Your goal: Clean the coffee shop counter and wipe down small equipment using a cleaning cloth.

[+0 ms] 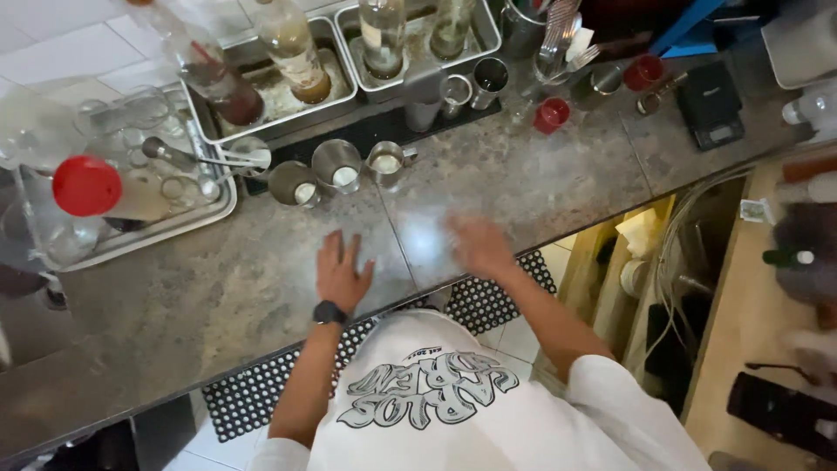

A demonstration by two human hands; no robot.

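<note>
Hands, two, mine, both empty, over a speckled stone counter [218, 288].

Left hand [342, 272]: flat on the counter, palm down, fingers spread wide, gripping nothing. Black smartwatch [329, 312] at the wrist.

Right hand [475, 244]: blurred by motion just above or on the counter at my 1 o'clock. It looks open and empty; I cannot tell whether it touches the stone.

Nearest things, at my 12 o'clock: three steel jiggers [336, 166] in a row on the edge of a black bar mat [366, 131], well apart from both hands. Each seems to hold something pale; what it is I cannot tell.

Further out:
- 11 o'clock: steel pans [344, 92] holding bottles, one amber syrup bottle [296, 48] among them.
- 10 o'clock: metal tray [187, 218] of clear glasses, with a red-capped bottle [87, 185] lying over it.
- 1 o'clock: two small red cups [551, 114], a container of bar tools [545, 26], and a black digital scale [711, 105].

Progress, as I judge it: station set out, measures lined up, nothing picked up. Pouring or mixing has not visibly begun at the spot under my hands; the counter between them carries nothing.
</note>
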